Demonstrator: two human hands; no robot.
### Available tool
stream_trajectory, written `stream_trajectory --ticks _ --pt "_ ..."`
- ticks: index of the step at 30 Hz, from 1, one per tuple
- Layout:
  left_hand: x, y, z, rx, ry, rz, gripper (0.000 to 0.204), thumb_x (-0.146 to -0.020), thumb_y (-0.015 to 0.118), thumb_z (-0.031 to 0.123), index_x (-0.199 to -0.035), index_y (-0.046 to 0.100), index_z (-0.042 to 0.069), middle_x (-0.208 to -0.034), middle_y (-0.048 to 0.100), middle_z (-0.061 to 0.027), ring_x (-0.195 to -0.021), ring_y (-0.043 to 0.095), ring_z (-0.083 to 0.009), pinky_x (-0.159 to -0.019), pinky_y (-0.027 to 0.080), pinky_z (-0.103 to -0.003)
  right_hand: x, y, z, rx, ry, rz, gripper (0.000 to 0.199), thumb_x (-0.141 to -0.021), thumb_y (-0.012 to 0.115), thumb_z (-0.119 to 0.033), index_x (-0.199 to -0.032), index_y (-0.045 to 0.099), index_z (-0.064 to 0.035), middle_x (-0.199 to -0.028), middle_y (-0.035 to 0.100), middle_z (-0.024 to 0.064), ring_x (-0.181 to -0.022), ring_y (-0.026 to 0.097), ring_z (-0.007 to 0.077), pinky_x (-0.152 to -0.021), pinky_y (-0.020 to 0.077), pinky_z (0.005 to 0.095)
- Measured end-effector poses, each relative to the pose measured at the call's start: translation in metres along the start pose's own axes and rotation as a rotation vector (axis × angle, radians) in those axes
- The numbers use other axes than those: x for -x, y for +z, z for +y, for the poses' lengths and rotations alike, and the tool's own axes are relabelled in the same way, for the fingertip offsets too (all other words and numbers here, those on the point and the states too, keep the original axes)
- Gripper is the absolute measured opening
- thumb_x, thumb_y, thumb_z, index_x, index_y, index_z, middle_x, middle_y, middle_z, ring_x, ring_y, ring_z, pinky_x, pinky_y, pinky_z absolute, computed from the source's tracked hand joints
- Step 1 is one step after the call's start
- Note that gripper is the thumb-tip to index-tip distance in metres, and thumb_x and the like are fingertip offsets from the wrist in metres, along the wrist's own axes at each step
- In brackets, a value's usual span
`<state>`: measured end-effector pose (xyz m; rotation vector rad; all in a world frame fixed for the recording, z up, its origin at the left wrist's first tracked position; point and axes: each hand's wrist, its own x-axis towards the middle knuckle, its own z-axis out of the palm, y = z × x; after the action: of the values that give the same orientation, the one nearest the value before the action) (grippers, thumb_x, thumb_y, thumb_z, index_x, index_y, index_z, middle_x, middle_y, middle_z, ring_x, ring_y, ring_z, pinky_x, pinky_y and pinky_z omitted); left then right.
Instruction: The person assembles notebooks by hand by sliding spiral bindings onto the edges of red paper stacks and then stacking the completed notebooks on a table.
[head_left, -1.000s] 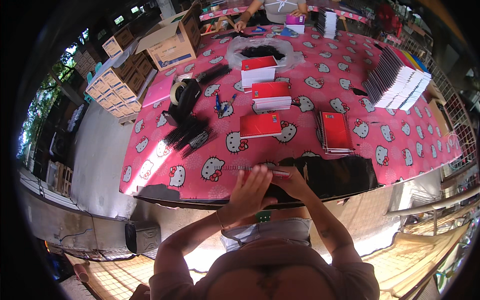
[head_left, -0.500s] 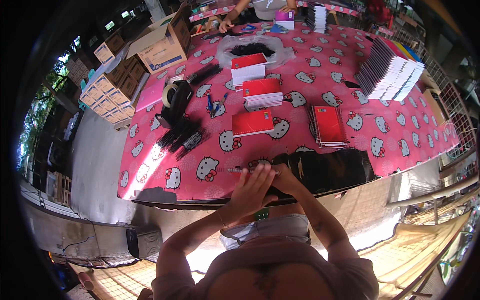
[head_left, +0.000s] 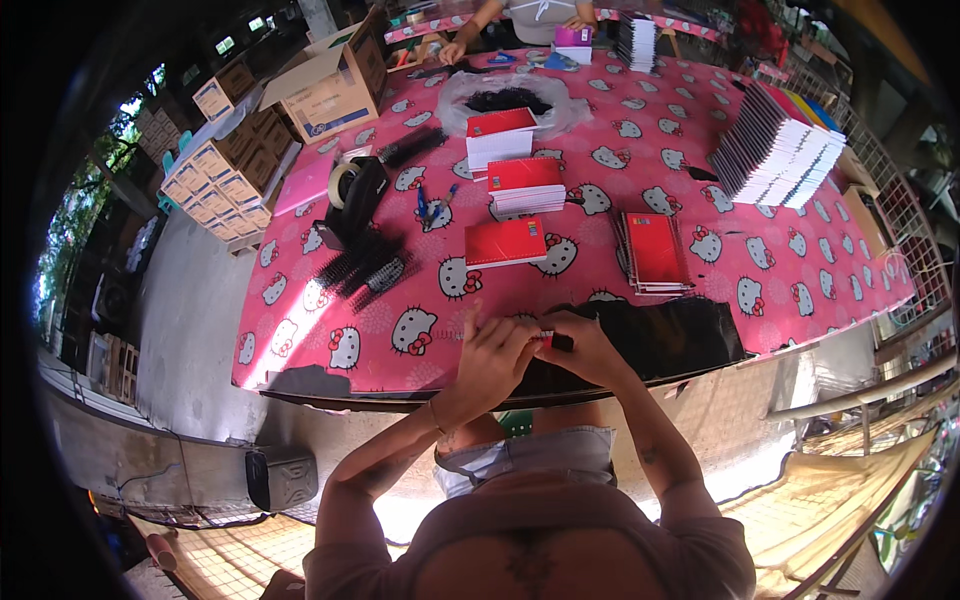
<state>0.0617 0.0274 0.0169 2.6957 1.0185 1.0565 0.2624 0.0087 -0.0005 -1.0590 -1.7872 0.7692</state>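
My left hand (head_left: 495, 352) and my right hand (head_left: 585, 345) meet at the near edge of a table with a pink cartoon-cat cloth (head_left: 330, 345). Both pinch the left edge of a black-covered notebook (head_left: 660, 335) that lies flat along the table's front edge. A small red and white bit shows between the fingers. One finger of my left hand points up; the other fingers are curled. A thin wire spiral (head_left: 452, 335) sticks out to the left of my left hand.
Red notebooks lie singly (head_left: 505, 242) and in stacks (head_left: 525, 187), (head_left: 655, 250). A tall slanted notebook pile (head_left: 780, 150) stands at right. Black binding coils (head_left: 365, 270), a tape dispenser (head_left: 352, 192) and cardboard boxes (head_left: 330, 85) are at left. Another person's hand (head_left: 455, 50) works at the far end.
My hands stay together on the notebook's edge; the left fingers have curled in a little. The view has shifted slightly.
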Motion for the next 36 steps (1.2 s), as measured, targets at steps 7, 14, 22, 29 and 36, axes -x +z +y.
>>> stream_trajectory --ticks 7,14,22,29,36 --pt "-0.004 -0.006 0.004 0.065 -0.035 -0.004 0.019 -0.088 0.070 0.015 -0.107 0.067 0.012 -0.096 0.068 -0.0034 -0.090 0.064 -0.0253 -0.105 0.035 -0.053 -0.004 -0.029 0.007 -0.314 0.248 -0.112 0.015 -0.092 0.067 -0.005 -0.105 0.072 -0.0002 -0.096 0.072 0.0072 -0.087 0.067 0.0098 -0.076 0.0538 0.0252" --pt "-0.008 -0.010 0.004 0.114 -0.012 0.026 0.021 -0.085 0.072 0.013 -0.105 0.067 0.008 -0.093 0.068 -0.0062 -0.086 0.062 -0.0273 -0.088 0.045 -0.044 -0.012 -0.031 0.007 -0.297 0.188 -0.215 0.011 -0.086 0.072 -0.002 -0.096 0.068 0.0007 -0.087 0.069 0.0057 -0.078 0.065 0.0095 -0.066 0.0525 0.0252" --pt "-0.017 -0.016 0.014 0.159 0.029 -0.032 0.020 -0.081 0.073 0.009 -0.100 0.068 0.003 -0.092 0.066 -0.0110 -0.084 0.061 -0.0311 -0.074 0.050 -0.043 -0.004 -0.007 -0.024 0.280 0.006 0.216 0.016 -0.081 0.074 -0.008 -0.089 0.060 -0.0028 -0.088 0.066 0.0103 -0.069 0.068 0.0232 -0.062 0.0541 0.0337" --pt "-0.099 -0.033 -0.023 0.544 0.063 0.079 0.034 -0.082 0.075 0.013 -0.112 0.068 -0.001 -0.108 0.068 -0.0143 -0.102 0.065 -0.0335 -0.087 0.054 -0.041 -0.004 -0.053 -0.046 0.200 0.288 0.061 0.037 -0.090 0.062 -0.004 -0.127 0.061 -0.0039 -0.123 0.064 0.0218 -0.111 0.063 0.0385 -0.093 0.0513 0.0362" --pt "-0.057 0.022 -0.132 -0.094 0.156 0.009 0.029 -0.086 0.071 0.017 -0.113 0.069 0.004 -0.113 0.069 -0.0150 -0.105 0.066 -0.0333 -0.086 0.055 -0.043 -0.007 -0.113 0.024 1.154 0.145 0.199 0.073 -0.083 0.072 -0.040 -0.144 0.047 -0.0062 -0.151 0.044 0.0164 -0.143 0.037 0.0351 -0.114 0.0250 0.0603"
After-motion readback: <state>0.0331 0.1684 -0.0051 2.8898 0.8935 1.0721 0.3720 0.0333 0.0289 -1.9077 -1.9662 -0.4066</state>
